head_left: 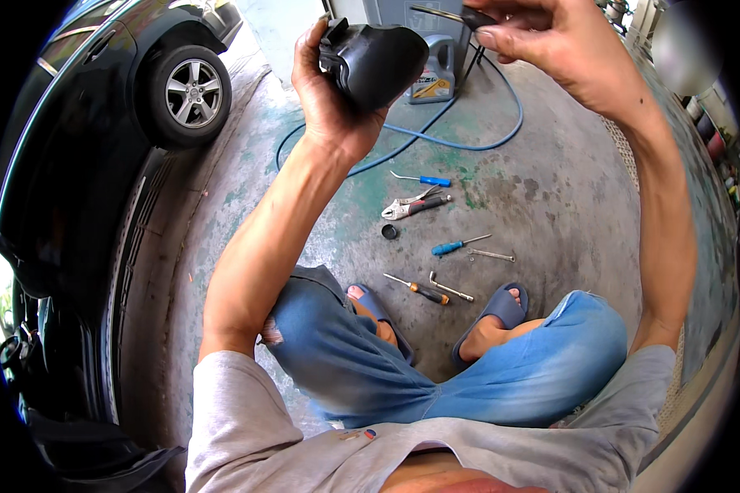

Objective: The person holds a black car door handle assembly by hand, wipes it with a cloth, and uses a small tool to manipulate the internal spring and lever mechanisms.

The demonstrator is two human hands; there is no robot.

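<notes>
the left hand (337, 123) is wrapped around a black casing (382, 64), held up in the air beyond the pliers (419, 204) on the floor. the right hand (555, 49), raised beyond the pliers and to their right, grips a dark-handled tool (477, 18) with a thin shaft. a blue-handled pick (432, 181) lies just past the pliers; a black cap (389, 232) and a blue screwdriver (450, 247) lie on their near side.
</notes>
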